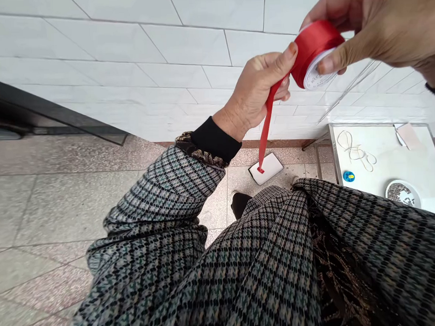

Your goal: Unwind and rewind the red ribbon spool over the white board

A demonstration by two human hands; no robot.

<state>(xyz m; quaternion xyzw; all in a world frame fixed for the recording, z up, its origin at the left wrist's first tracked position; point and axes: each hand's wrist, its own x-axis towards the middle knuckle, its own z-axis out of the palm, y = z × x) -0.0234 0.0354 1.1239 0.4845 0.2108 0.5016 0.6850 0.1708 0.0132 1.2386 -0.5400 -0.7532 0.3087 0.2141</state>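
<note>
The right hand is gripping a spool of red ribbon, its thumb pressing on the white paper face and its fingers curling over the top. Just left of that grip, the left hand is pinching the ribbon tail between thumb and fingers, and the tail is hanging straight down from the pinch. Well below the spool, a white table is carrying a white cord, a small blue object and a round dish.
</note>
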